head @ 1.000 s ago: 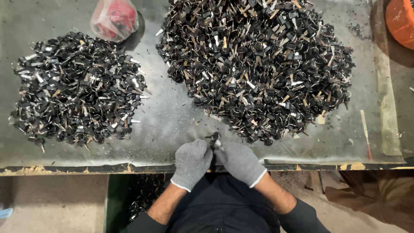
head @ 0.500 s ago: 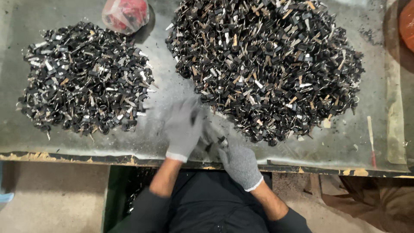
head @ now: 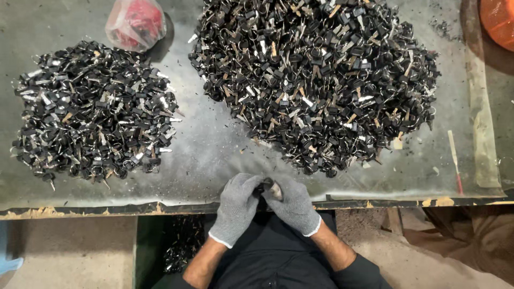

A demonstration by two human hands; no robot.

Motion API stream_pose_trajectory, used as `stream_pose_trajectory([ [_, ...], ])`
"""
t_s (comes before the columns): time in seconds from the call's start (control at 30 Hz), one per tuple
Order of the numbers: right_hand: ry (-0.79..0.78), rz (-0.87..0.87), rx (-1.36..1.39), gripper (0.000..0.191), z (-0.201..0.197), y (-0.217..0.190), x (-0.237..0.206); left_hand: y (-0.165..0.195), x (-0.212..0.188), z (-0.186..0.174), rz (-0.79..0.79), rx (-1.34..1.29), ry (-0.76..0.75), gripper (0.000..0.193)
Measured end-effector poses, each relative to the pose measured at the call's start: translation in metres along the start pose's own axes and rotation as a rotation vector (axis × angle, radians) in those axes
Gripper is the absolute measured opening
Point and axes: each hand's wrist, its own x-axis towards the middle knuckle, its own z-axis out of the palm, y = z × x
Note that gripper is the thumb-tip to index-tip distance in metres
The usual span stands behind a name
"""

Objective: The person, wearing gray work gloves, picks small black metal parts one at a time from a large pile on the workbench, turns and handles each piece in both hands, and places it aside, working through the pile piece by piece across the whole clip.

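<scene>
Flanking both hands: large pile [head: 316, 80], small pile [head: 93, 109], red bag [head: 135, 24].

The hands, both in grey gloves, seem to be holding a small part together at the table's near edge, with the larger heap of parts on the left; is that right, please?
Not quite. In the head view the larger heap lies on the right and the smaller heap on the left. The rest holds: the left hand and right hand, grey-gloved, hold a small part at the table's near edge.

Even overhead light, soft shadows, sharp focus, mild glare.
</scene>
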Motion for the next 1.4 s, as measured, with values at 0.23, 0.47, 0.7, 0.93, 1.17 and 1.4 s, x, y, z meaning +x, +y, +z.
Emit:
stream_pose_trajectory([
  [0.23, -0.152, 0.079, 0.171, 0.043, -0.014, -0.002, 0.009, 0.004, 0.001, -0.01, 0.083, 0.079, -0.048, 0.044],
  [0.47, -0.161, 0.513, 0.332, 0.04, -0.015, -0.002, -0.003, 0.01, 0.0, 0.001, -0.451, -0.27, 0.029, 0.034],
  [0.7, 0.025, 0.182, 0.258, 0.035, -0.012, -0.006, -0.004, 0.019, -0.006, 0.007, -0.64, -0.921, 0.009, 0.032],
  [0.93, -0.039, 0.467, 0.39, 0.027, -0.013, -0.013, -0.005, 0.01, -0.007, 0.007, -0.587, -0.807, 0.016, 0.024],
  [1.17, -0.071, 0.442, 0.559, 0.018, -0.017, -0.001, -0.012, 0.016, -0.007, 0.003, -0.024, -0.266, 0.142, 0.039],
  [1.4, -0.334, 0.274, 0.375, 0.025, -0.04, 0.011, -0.006, -0.002, 0.003, -0.018, -0.122, -0.661, -0.251, 0.039],
])
